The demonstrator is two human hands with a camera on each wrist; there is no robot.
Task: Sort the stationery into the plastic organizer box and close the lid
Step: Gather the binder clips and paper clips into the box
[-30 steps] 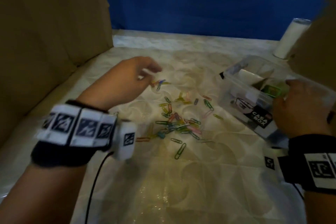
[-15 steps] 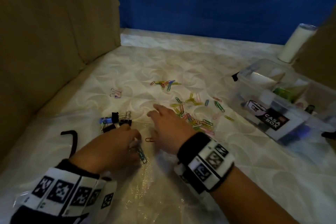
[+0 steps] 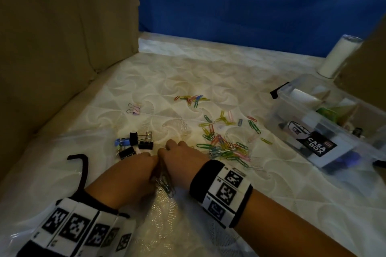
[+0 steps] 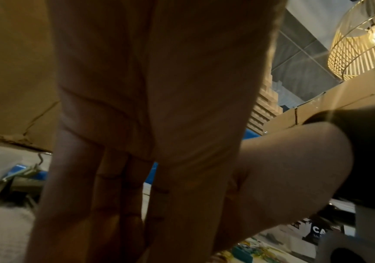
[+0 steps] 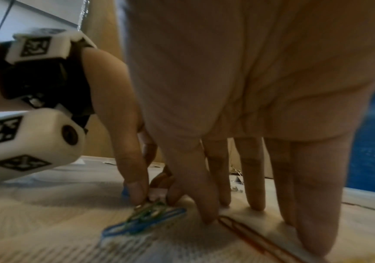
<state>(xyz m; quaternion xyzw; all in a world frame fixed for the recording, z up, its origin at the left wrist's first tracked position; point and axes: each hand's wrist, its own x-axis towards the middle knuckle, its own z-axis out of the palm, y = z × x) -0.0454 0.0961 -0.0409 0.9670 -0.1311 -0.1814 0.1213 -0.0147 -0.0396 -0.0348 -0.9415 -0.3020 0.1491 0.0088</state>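
Observation:
Near the front of the table my left hand pinches a small bunch of blue and green paper clips between thumb and fingers, low on the surface. My right hand lies beside it, touching it, with straight fingers whose tips rest on the table next to an orange paper clip. A loose pile of coloured paper clips spreads to the right of my hands. Black and blue binder clips sit just beyond my left hand. The clear organizer box stands open at the right, with items inside.
A pink binder clip and a small cluster of paper clips lie farther back. A white cylinder stands at the back right. Cardboard walls close the left side, a blue wall the back. A black cable lies at left.
My right hand left the box and crossed to the near table beside my left hand. My left hand dropped from above the clips and now pinches a bunch.

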